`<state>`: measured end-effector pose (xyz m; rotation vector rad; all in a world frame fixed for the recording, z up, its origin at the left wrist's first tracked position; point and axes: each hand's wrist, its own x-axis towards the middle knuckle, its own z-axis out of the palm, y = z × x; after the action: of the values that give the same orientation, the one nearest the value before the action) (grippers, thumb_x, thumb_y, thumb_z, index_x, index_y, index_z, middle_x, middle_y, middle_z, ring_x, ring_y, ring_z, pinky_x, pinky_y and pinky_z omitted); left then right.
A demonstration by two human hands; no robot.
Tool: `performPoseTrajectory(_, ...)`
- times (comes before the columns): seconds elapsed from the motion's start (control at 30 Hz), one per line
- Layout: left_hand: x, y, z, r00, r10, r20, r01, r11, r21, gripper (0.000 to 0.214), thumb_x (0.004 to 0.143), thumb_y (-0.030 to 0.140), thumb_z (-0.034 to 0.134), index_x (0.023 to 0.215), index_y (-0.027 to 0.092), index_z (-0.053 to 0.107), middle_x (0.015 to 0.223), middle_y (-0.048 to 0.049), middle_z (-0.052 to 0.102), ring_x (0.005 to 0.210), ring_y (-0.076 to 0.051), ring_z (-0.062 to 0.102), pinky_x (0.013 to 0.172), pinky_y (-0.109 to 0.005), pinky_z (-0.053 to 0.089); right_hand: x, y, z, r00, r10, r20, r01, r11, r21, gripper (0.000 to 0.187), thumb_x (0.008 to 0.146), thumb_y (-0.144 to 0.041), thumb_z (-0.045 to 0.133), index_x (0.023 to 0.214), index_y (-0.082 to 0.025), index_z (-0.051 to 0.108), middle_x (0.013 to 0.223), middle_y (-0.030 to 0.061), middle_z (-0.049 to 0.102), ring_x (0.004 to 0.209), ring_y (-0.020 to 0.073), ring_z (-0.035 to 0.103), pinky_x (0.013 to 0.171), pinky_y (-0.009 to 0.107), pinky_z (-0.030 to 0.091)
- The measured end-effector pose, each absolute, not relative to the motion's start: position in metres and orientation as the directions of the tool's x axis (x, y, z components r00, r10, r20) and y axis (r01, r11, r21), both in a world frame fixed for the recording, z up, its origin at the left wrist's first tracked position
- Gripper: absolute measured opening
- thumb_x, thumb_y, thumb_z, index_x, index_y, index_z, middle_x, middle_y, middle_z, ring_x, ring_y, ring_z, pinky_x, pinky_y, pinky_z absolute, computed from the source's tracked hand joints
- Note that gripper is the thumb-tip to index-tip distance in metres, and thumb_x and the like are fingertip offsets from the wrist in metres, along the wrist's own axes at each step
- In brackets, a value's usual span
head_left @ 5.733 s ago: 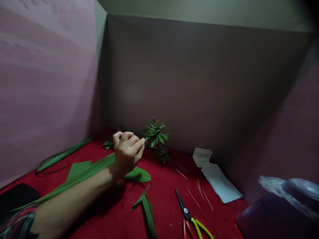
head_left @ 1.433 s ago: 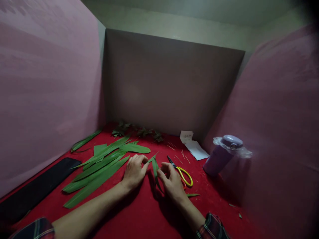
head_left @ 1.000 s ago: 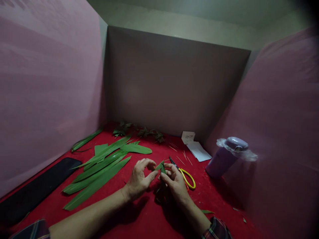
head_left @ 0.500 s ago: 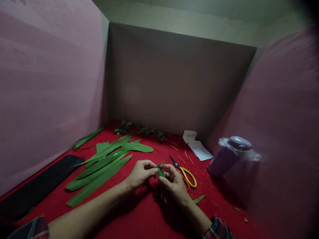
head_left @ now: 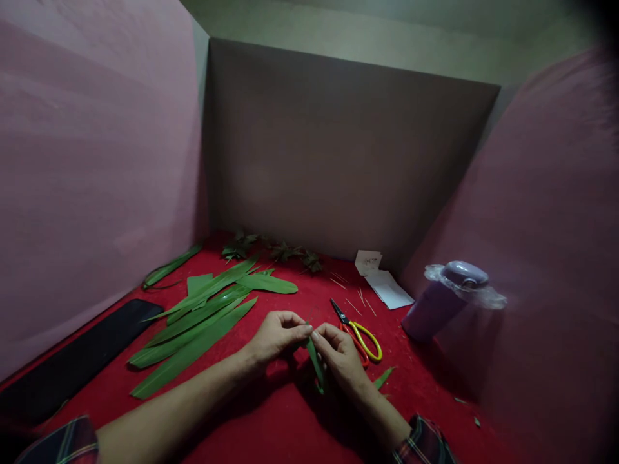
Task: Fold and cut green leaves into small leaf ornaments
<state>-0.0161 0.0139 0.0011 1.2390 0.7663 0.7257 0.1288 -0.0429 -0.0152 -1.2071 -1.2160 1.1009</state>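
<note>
My left hand [head_left: 278, 336] pinches the upper end of a narrow green leaf strip [head_left: 316, 367] between thumb and fingers. Close against it, my right hand [head_left: 341, 354] pinches the same end, its fingertips almost meeting the left thumb. The strip hangs down between my hands, its lower tip curled. How it is folded at the top is hidden by my fingers. Scissors [head_left: 358, 332] with one yellow and one red handle lie just beyond my right hand. A pointed leaf piece [head_left: 383, 377] lies beside my right wrist.
Long green leaves [head_left: 198, 348] are spread at the left on the red cloth [head_left: 271, 419], beside a black flat case [head_left: 87, 361]. Lobed leaf sprigs [head_left: 287, 253] lie at the back. Toothpicks [head_left: 353, 306], white paper [head_left: 388, 290] and a purple bottle [head_left: 432, 309] stand or lie at right.
My fingertips have come closer together at the leaf's top. The leaf strip now hangs lower and shows more plainly between my hands.
</note>
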Motion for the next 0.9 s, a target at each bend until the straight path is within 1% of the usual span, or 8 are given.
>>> performPoseTrajectory(0.13,-0.016,0.013,-0.001,0.547,0.827,-0.126,-0.046,0.180,0.983,0.041,0.055,0.047,0.071,0.064,0.011,0.055,0.047,0.0038,0.048,0.037,-0.004,0.036,0.039,-0.019,0.027,0.129,-0.043,-0.016,0.048,0.997,0.063,0.057,0.060,-0.997,0.037,0.072,-0.051,0.060,0.062,-0.018,0.048,0.049,-0.0058,0.042,0.042,0.0074,0.036,0.040,0.020,0.027)
performPoseTrajectory(0.27,-0.015,0.012,0.000,0.519,0.843,-0.139,-0.062,0.200,0.978,0.040,0.052,0.045,0.074,0.062,0.011,0.056,0.044,0.0046,0.046,0.036,-0.004,0.034,0.039,-0.019,0.024,0.130,-0.041,-0.019,0.035,0.994,0.100,0.087,0.096,-0.992,0.035,0.074,-0.049,0.059,0.062,-0.018,0.047,0.050,-0.0057,0.041,0.044,0.0075,0.034,0.041,0.020,0.027)
performPoseTrajectory(0.4,-0.013,0.010,0.004,0.479,0.868,-0.131,-0.082,0.194,0.978,0.040,0.048,0.045,0.075,0.058,0.010,0.058,0.043,0.0039,0.047,0.037,-0.003,0.033,0.039,-0.019,0.022,0.130,-0.041,-0.018,0.021,0.990,0.138,0.115,0.135,-0.984,0.035,0.074,-0.048,0.058,0.060,-0.017,0.046,0.052,-0.0056,0.040,0.048,0.0080,0.035,0.045,0.020,0.029)
performPoseTrajectory(0.53,-0.012,0.010,0.005,0.442,0.888,-0.125,-0.078,0.177,0.981,0.040,0.044,0.044,0.077,0.054,0.010,0.059,0.044,0.0026,0.049,0.040,-0.004,0.035,0.041,-0.019,0.023,0.129,-0.042,-0.017,0.032,0.988,0.152,0.171,0.145,-0.975,0.035,0.074,-0.047,0.057,0.059,-0.018,0.046,0.051,-0.0057,0.040,0.047,0.0084,0.036,0.046,0.021,0.029)
performPoseTrajectory(0.67,-0.014,0.013,0.001,0.487,0.862,-0.140,-0.041,0.182,0.982,0.040,0.048,0.045,0.075,0.058,0.009,0.062,0.047,0.0007,0.052,0.042,-0.005,0.039,0.044,-0.020,0.026,0.130,-0.041,-0.021,0.057,0.986,0.155,0.242,0.137,-0.961,0.033,0.077,-0.043,0.056,0.058,-0.018,0.046,0.050,-0.0049,0.043,0.047,0.0088,0.038,0.046,0.021,0.030)
performPoseTrajectory(0.8,-0.016,0.015,-0.004,0.508,0.849,-0.147,-0.022,0.184,0.983,0.041,0.050,0.047,0.073,0.060,0.009,0.062,0.049,-0.0005,0.054,0.042,-0.007,0.041,0.044,-0.021,0.028,0.131,-0.042,-0.026,0.052,0.983,0.174,0.269,0.154,-0.951,0.032,0.079,-0.040,0.054,0.057,-0.018,0.047,0.050,-0.0046,0.043,0.047,0.0092,0.039,0.046,0.021,0.031)
performPoseTrajectory(0.87,-0.016,0.016,-0.005,0.487,0.863,-0.139,-0.032,0.177,0.984,0.041,0.050,0.047,0.074,0.059,0.009,0.061,0.049,-0.0004,0.054,0.043,-0.007,0.041,0.044,-0.021,0.028,0.131,-0.043,-0.025,0.053,0.977,0.204,0.300,0.180,-0.937,0.028,0.081,-0.038,0.052,0.063,-0.017,0.052,0.055,-0.0031,0.048,0.050,0.0104,0.042,0.049,0.022,0.034)
performPoseTrajectory(0.9,-0.016,0.016,-0.005,0.473,0.872,-0.128,-0.043,0.168,0.985,0.041,0.050,0.047,0.074,0.058,0.009,0.061,0.049,-0.0003,0.054,0.043,-0.007,0.041,0.045,-0.020,0.028,0.130,-0.044,-0.023,0.069,0.970,0.233,0.321,0.199,-0.926,0.024,0.082,-0.037,0.052,0.069,-0.018,0.055,0.060,-0.0019,0.051,0.053,0.0112,0.045,0.051,0.022,0.035)
